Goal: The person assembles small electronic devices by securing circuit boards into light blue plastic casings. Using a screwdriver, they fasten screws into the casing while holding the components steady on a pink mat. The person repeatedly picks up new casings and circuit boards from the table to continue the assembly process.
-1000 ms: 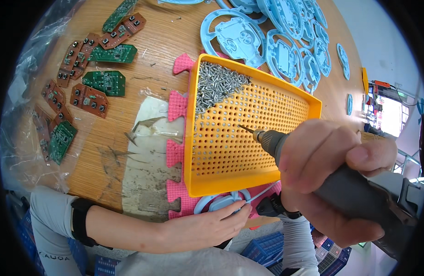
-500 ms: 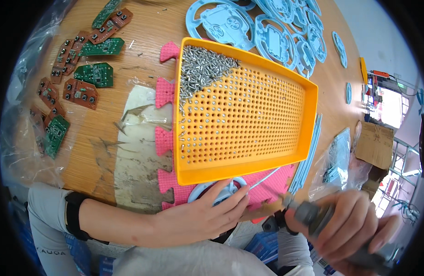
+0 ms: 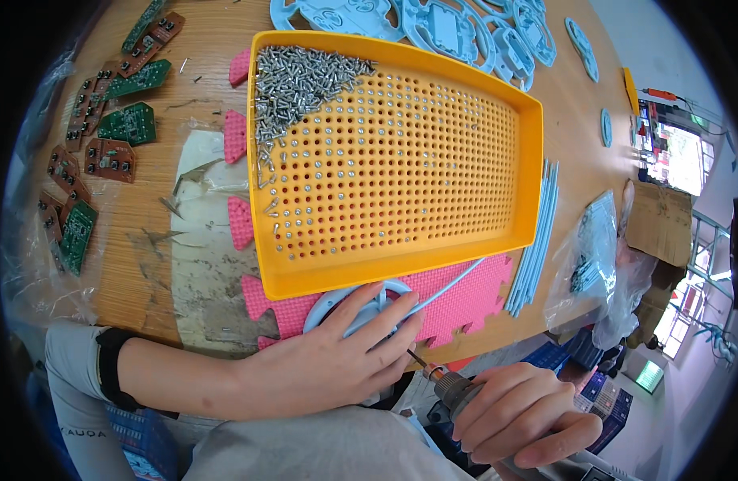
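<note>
My left hand (image 3: 337,365) lies with spread fingers over a round light blue plastic housing (image 3: 318,311) and holds it at the front of the pink foam mat (image 3: 469,309). A thin light blue rod (image 3: 451,282) sticks out from the housing toward the upper right. In my right hand (image 3: 525,413) is an electric screwdriver (image 3: 451,388), fingers wrapped round its body. Its bit points up and left, close by my left fingertips; whether the tip touches the housing I cannot tell. Just beyond stands a yellow tray (image 3: 409,267) of small holes, with silver screws (image 3: 301,84) heaped in its far left corner.
Green and brown circuit boards (image 3: 129,123) lie at the left, partly on clear plastic film. More light blue housings (image 3: 445,36) crowd the far edge. Light blue rods (image 3: 536,240) lie right of the tray, near a plastic bag (image 3: 595,248) and a cardboard box (image 3: 657,224).
My right hand has brought the screwdriver left, its bit now near my left fingers. The left hand stays on the housing. The whole view has shifted, with the tray now farther left and up.
</note>
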Motion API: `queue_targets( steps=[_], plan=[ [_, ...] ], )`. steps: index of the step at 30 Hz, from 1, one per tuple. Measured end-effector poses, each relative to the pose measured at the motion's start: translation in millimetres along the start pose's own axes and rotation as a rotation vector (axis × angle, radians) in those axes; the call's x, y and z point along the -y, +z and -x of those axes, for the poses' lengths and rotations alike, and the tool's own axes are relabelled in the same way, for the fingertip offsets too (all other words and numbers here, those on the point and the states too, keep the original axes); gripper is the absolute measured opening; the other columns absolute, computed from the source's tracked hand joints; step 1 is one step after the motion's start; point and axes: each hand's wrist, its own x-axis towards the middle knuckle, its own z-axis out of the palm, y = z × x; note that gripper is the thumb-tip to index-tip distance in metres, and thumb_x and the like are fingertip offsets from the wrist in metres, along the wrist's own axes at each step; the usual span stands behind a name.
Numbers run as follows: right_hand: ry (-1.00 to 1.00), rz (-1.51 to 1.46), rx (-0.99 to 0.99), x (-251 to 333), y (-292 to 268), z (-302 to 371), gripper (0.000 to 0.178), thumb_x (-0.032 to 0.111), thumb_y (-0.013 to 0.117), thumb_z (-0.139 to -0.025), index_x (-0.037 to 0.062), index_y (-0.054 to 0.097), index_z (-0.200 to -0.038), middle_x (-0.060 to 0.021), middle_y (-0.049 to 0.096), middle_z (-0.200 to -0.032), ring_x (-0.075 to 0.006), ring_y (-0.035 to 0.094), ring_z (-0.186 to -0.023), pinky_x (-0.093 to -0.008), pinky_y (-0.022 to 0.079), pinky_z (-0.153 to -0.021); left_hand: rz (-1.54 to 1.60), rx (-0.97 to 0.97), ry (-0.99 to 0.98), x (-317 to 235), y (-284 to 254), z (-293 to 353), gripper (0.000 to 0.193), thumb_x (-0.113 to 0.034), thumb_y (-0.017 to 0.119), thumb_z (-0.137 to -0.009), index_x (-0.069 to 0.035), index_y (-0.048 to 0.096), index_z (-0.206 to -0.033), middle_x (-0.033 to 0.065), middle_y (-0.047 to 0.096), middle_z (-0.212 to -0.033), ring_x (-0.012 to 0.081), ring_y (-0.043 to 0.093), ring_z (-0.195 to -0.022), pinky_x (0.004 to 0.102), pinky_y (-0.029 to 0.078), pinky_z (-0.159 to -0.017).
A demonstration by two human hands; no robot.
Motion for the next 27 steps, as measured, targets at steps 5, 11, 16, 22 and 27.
queue_targets(
  steps=[5, 11, 16, 22, 27],
  plan=[
    [0.022, 0.023, 0.072, -0.4, 3.4, -1.7, 0.046, 0.042, 0.062, -0.091, 0.0004, 0.044, -0.097, -0.0101, 0.055, -0.060, -0.0214, 0.054, -0.045, -0.0327, 0.047, -0.042, -0.014, 0.012, -0.014, -0.8, 0.7, 2.7, 0.033, -0.030, 0.050, -0.086, -0.014, 0.061, -0.113, 0.0131, 0.049, -0.136, 0.0324, 0.043, -0.129, 0.0533, 0.037, -0.103],
    [0.015, 0.031, 0.107, -1.1, 11.6, -3.2, 0.046, 0.041, 0.064, -0.090, -0.0005, 0.043, -0.096, -0.0115, 0.055, -0.060, -0.0222, 0.055, -0.047, -0.0322, 0.046, -0.042, -0.049, 0.008, -0.005, -1.4, 1.5, 1.3, 0.034, -0.030, 0.049, -0.087, -0.013, 0.060, -0.115, 0.0117, 0.050, -0.134, 0.0320, 0.042, -0.129, 0.0529, 0.034, -0.105],
    [-0.029, 0.014, 0.036, -7.6, 10.8, 2.7, 0.044, 0.038, 0.064, -0.091, -0.0008, 0.043, -0.096, -0.0115, 0.055, -0.060, -0.0219, 0.054, -0.046, -0.0322, 0.046, -0.041, -0.033, 0.003, -0.015, -1.4, 5.0, 3.8, 0.034, -0.030, 0.049, -0.087, -0.013, 0.060, -0.114, 0.0114, 0.050, -0.132, 0.0318, 0.041, -0.129, 0.0533, 0.033, -0.106],
    [-0.011, 0.046, 0.110, -6.7, 11.9, -2.8, 0.043, 0.037, 0.064, -0.091, -0.0009, 0.044, -0.096, -0.0109, 0.055, -0.061, -0.0215, 0.054, -0.046, -0.0324, 0.047, -0.042, -0.013, -0.013, -0.005, -1.6, 3.6, 1.5, 0.030, -0.030, 0.050, -0.086, -0.013, 0.062, -0.108, 0.0114, 0.050, -0.132, 0.0316, 0.040, -0.130, 0.0536, 0.032, -0.106],
    [-0.059, -0.011, 0.071, -11.2, 10.3, 1.6, 0.044, 0.037, 0.064, -0.091, -0.0017, 0.045, -0.095, -0.0112, 0.055, -0.061, -0.0212, 0.053, -0.046, -0.0321, 0.047, -0.042, -0.027, -0.026, -0.016, -1.7, 3.8, 1.9, 0.026, -0.030, 0.051, -0.086, -0.014, 0.062, -0.104, 0.0110, 0.050, -0.132, 0.0310, 0.040, -0.130, 0.0543, 0.033, -0.104]
  ],
)
